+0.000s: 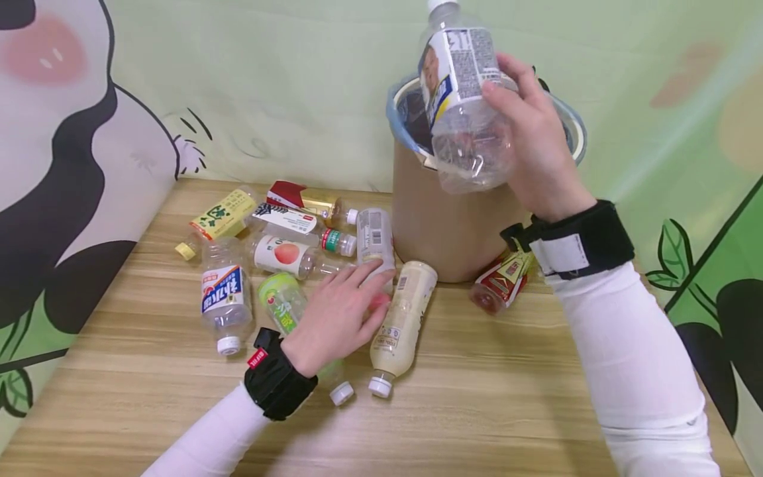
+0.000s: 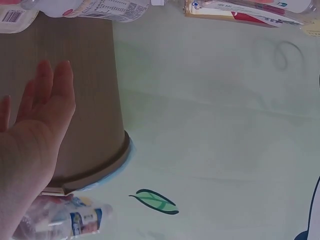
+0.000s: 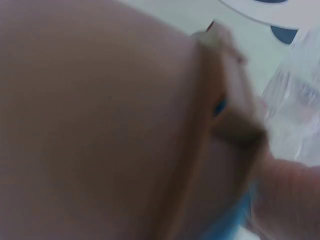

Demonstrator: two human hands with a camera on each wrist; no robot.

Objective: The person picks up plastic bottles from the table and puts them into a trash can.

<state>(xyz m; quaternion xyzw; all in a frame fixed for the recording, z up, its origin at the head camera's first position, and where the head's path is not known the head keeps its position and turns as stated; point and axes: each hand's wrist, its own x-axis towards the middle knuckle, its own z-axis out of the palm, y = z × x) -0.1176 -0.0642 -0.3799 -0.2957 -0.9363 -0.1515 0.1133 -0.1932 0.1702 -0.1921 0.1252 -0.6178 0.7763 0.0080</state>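
Observation:
My right hand (image 1: pixel 533 129) grips a clear plastic bottle (image 1: pixel 471 132) with a white cap and a printed label. It holds the bottle tilted, cap upward, in front of the mouth of a brown bin (image 1: pixel 453 218). In the right wrist view, part of the clear bottle (image 3: pixel 295 115) shows beside the blurred bin wall (image 3: pixel 100 125). Relaxed fingers spread on my left hand (image 1: pixel 340 311), which hovers over a green-labelled bottle (image 1: pixel 283 301) and beside a cream-coloured bottle (image 1: pixel 402 324). Nothing is held in that hand; whether its fingertips touch a bottle is unclear.
Several more bottles lie on the wooden table (image 1: pixel 477 397), among them a peach-labelled one (image 1: pixel 283 255), a blue-labelled one (image 1: pixel 226 295) and a yellow-labelled one (image 1: pixel 220 215). A red-labelled bottle (image 1: pixel 501 281) lies by the bin's base. A blue liner (image 1: pixel 396 122) hangs over the bin's rim.

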